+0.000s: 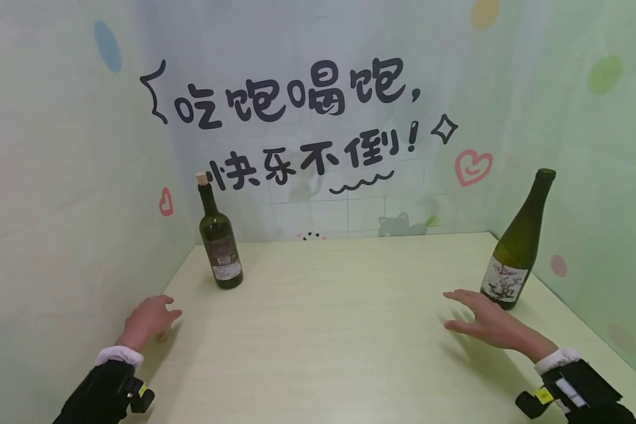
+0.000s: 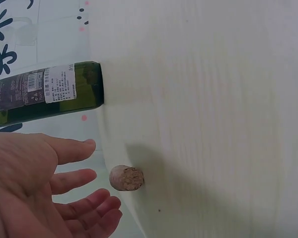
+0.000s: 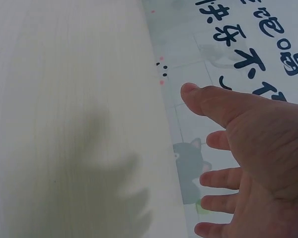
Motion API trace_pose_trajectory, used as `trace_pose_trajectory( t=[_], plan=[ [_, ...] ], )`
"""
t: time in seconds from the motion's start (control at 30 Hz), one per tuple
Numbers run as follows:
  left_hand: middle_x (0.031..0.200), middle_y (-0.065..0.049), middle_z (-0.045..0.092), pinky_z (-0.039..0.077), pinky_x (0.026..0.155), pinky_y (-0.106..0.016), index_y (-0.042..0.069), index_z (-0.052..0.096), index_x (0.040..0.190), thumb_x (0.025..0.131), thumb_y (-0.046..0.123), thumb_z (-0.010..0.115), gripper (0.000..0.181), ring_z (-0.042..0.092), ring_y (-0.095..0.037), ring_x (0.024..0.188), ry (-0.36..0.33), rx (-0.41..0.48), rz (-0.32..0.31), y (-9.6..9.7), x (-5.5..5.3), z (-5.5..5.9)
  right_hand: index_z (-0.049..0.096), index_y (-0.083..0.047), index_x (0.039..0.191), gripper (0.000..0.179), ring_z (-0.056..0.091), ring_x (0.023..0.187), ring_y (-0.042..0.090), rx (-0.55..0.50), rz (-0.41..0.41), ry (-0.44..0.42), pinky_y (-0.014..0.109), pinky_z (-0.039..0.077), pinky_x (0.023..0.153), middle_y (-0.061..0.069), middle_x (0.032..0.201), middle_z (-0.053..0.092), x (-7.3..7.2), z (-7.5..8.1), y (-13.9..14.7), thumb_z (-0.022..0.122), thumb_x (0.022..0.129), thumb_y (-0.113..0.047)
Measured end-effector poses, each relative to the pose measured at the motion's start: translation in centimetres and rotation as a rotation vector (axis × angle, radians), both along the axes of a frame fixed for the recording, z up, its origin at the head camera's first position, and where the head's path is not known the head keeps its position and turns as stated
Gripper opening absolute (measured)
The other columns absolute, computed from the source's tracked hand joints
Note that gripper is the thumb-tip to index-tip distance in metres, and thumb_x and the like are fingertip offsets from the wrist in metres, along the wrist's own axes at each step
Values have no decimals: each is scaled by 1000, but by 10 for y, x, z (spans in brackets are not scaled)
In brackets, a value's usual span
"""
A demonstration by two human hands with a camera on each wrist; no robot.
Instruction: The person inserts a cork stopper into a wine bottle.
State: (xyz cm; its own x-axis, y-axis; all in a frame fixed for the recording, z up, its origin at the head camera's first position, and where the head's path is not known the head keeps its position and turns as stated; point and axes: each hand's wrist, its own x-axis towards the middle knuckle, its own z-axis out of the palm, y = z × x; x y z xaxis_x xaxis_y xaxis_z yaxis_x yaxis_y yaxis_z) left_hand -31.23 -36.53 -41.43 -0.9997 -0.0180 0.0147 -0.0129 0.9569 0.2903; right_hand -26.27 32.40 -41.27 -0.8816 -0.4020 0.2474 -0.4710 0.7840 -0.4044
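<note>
At the left of the head view my left hand (image 1: 149,321) hovers above the table with its fingers loosely spread, holding nothing. A loose cork (image 2: 126,178) stands on the table close to those fingertips, mostly hidden by the hand in the head view. Farther back stands a dark green wine bottle (image 1: 221,247), upright, with a cork stopper (image 1: 202,178) in its neck. My right hand (image 1: 490,321) is held over the table on the right, fingers extended and thumb apart, with nothing in it. Just behind it stands an open-topped green bottle (image 1: 519,241) with a blossom label.
The pale wooden table (image 1: 328,318) runs back to a printed backdrop (image 1: 297,35) with dark lettering. Fabric walls (image 1: 69,176) close in both sides. Each sleeve carries a small black wrist device, such as the right wrist device (image 1: 535,403).
</note>
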Motion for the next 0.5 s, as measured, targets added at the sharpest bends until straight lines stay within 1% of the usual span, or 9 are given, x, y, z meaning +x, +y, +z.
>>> trace_pose_trajectory(
  t=[0.07, 0.17, 0.3, 0.33, 0.4, 0.5],
  plan=[
    [129, -37, 47, 47, 68, -47, -14, 51, 127, 92, 31, 58, 58, 52, -46, 101, -15, -3, 2, -1, 2, -2, 52, 1, 135, 71, 42, 125, 47, 1, 1, -2, 60, 34, 98, 25, 135, 49, 0, -1, 1, 65, 86, -48],
    [128, -36, 48, 46, 67, -47, -15, 51, 126, 92, 31, 57, 58, 52, -45, 101, -35, -11, 11, -1, 5, -4, 52, 2, 136, 71, 42, 125, 47, -1, 1, -9, 60, 34, 98, 25, 135, 49, -1, -2, 1, 64, 86, -48],
    [123, -36, 51, 44, 77, -55, -16, 53, 122, 91, 31, 57, 57, 48, -54, 109, -45, -24, 9, 0, 8, -8, 52, 1, 136, 70, 42, 125, 47, -1, -2, -17, 60, 34, 98, 25, 135, 49, 0, -3, 2, 64, 86, -47],
    [122, -36, 52, 44, 79, -56, -17, 54, 121, 90, 30, 58, 56, 48, -54, 108, -46, -26, 6, 0, 9, -8, 52, 2, 136, 70, 42, 125, 47, -1, -1, -16, 60, 34, 98, 25, 135, 49, 0, -3, 2, 65, 87, -46],
    [119, -36, 54, 44, 80, -55, -17, 55, 118, 90, 29, 59, 54, 51, -52, 104, -53, -25, 5, 0, 10, -11, 52, 2, 136, 69, 42, 125, 47, -5, 3, -12, 60, 34, 97, 26, 135, 49, 1, -3, 3, 65, 87, -45],
    [114, -36, 55, 46, 77, -52, -17, 57, 113, 88, 25, 61, 48, 56, -45, 94, -58, -11, 12, 0, 11, -13, 52, 2, 135, 68, 43, 124, 47, -12, 10, -1, 59, 35, 97, 25, 134, 50, 2, -3, 3, 65, 87, -45]
  ],
)
